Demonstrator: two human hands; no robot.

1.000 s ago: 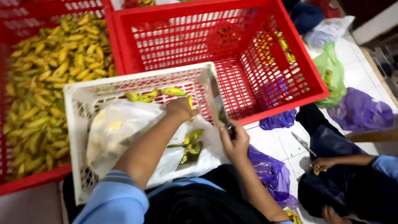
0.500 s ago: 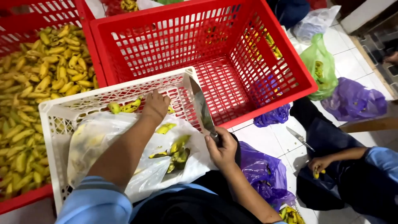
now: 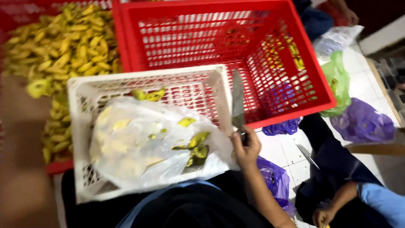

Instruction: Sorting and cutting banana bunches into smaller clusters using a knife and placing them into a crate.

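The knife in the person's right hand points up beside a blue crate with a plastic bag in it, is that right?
Not quite: the head view shows the crate is white, not blue. The rest holds: the right hand grips the knife blade up beside it, and the plastic bag lies in it.

right hand point(image 3: 246, 148) fisted, forearm bent, left unseen
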